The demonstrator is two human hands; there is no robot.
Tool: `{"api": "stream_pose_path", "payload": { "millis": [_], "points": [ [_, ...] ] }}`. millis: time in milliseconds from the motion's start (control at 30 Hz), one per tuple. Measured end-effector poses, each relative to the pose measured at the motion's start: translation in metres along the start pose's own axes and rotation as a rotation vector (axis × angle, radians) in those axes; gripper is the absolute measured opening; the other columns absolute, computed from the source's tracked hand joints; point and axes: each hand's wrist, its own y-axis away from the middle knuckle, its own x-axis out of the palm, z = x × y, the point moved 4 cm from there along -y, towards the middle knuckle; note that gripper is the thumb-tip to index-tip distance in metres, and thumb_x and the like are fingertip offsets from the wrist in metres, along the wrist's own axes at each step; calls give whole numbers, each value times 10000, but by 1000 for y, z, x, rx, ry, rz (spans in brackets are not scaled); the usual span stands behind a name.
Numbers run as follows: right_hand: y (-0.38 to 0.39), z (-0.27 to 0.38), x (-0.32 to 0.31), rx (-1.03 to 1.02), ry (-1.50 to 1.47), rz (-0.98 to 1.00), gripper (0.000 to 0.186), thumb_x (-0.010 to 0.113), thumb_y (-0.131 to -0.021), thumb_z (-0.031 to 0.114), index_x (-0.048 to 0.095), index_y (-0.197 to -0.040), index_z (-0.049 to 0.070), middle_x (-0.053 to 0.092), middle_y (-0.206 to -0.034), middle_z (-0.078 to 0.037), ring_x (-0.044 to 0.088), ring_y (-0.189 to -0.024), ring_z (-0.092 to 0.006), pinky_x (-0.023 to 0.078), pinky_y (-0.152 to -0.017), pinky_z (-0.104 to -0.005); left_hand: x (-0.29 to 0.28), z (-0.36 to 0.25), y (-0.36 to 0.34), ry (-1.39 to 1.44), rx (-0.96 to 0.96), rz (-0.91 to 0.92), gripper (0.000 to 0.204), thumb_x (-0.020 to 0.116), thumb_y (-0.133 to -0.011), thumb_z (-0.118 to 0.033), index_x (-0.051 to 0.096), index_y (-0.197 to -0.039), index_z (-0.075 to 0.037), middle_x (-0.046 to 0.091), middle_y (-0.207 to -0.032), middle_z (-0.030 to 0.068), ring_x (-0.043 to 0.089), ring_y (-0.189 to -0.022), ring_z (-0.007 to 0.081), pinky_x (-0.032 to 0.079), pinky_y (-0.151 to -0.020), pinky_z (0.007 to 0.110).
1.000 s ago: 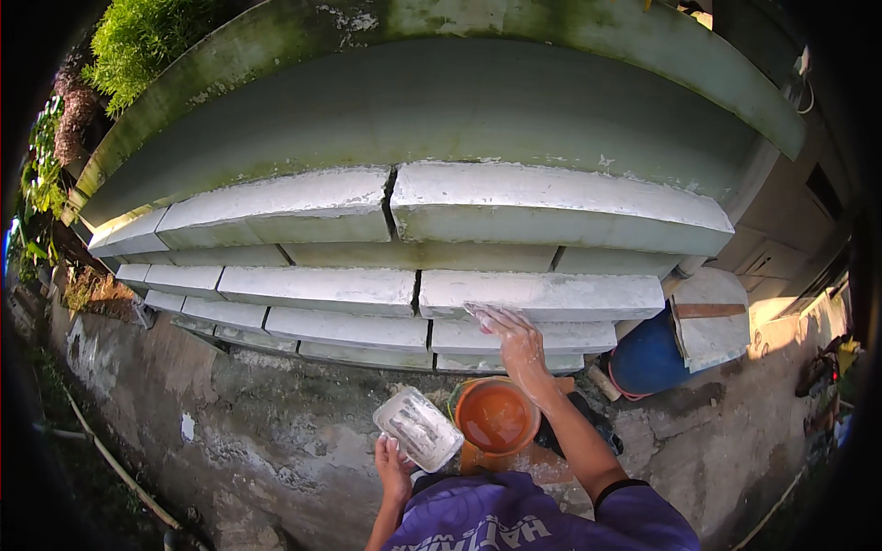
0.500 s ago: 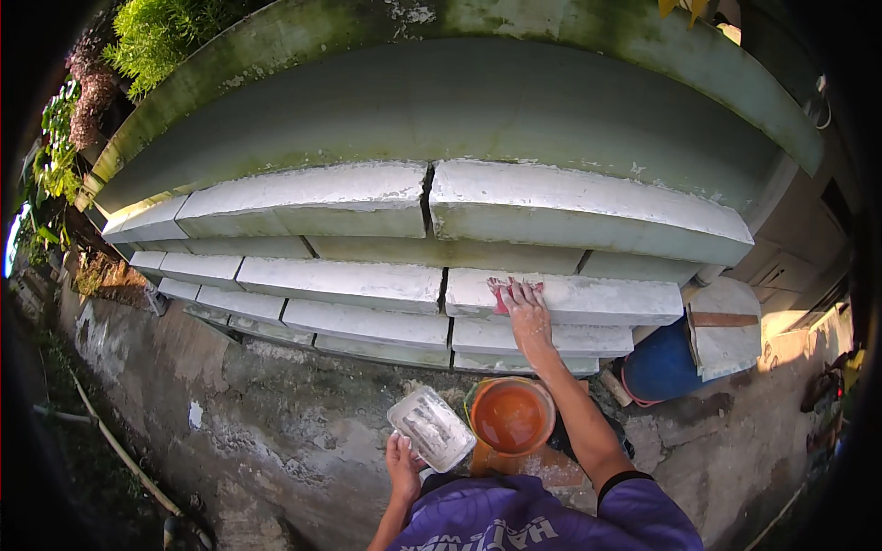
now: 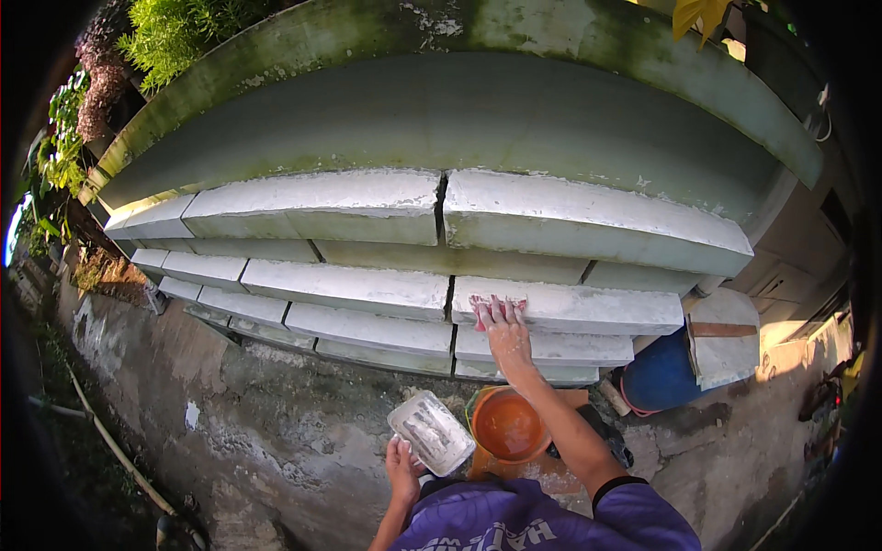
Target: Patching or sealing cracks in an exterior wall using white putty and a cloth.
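Note:
My right hand presses a crumpled red cloth or pad flat against the white-coated ledge of the wall, just right of a dark vertical joint. White smears mark its fingers, which lie bent over the red piece. Low in front of me, my left hand grips a shallow white rectangular tub by its left edge. White paste streaks the inside of the tub. Right beside it stands an orange bucket with orange-looking liquid inside, partly under my right forearm.
Stepped rows of pale blocks run across the wall, under a mossy curved rim. A blue barrel with a board on it stands at the right. Stained concrete floor lies below; a pole lies at left.
My right hand has slid left and slightly down along the ledge with the red piece, closer to the joint. The left hand and tub are nearly still. The view has shifted slightly.

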Motion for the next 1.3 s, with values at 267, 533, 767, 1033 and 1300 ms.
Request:
{"api": "stream_pose_path", "payload": {
  "millis": [267, 533, 767, 1033, 1300],
  "points": [
    [-16, -10, -40, -6, -278, -9, 363, 518, -875, 86, 604, -1228, 99, 602, -1297, -102, 545, -1227, -292, 424, -1032, -415, -10, 2, -5, -3, 24, -1, 375, 564, -988, -294, 447, -1299, -121, 501, -795, -73, 484, -639, 6, 472, -524, 197],
    [11, 25, 2, -17, 105, 135, 423, 535, -889, 139, 533, -1302, 48, 548, -1351, -141, 505, -1270, -321, 407, -1047, -407, -9, -3, 0, 17, 26, -22, 322, 560, -991, -264, 460, -1262, -123, 499, -789, -78, 482, -634, 4, 466, -522, 191],
    [-25, 26, -19, 83, -48, -157, 399, 560, -856, 134, 580, -1250, 80, 576, -1288, -129, 539, -1206, -301, 409, -1030, -419, -19, 12, -10, -7, 43, -20, 352, 565, -988, -270, 458, -1293, -131, 540, -894, -69, 506, -661, 14, 456, -517, 199],
    [10, 22, -20, 48, -31, 65, 383, 560, -856, 127, 595, -1236, 94, 583, -1293, -120, 531, -1206, -283, 367, -1049, -416, -7, 10, -2, -52, 47, -11, 378, 567, -984, -303, 454, -1297, -123, 575, -1014, -32, 583, -721, 53, 489, -538, 217],
    [30, -73, -20, 151, -126, -72, 352, 558, -841, 105, 625, -1186, 86, 613, -1261, -87, 527, -1208, -255, 360, -1048, -415, 13, 17, 2, -100, 16, 11, 381, 583, -975, -286, 461, -1301, -129, 558, -907, -55, 539, -676, 34, 489, -540, 224]
  ]
}}
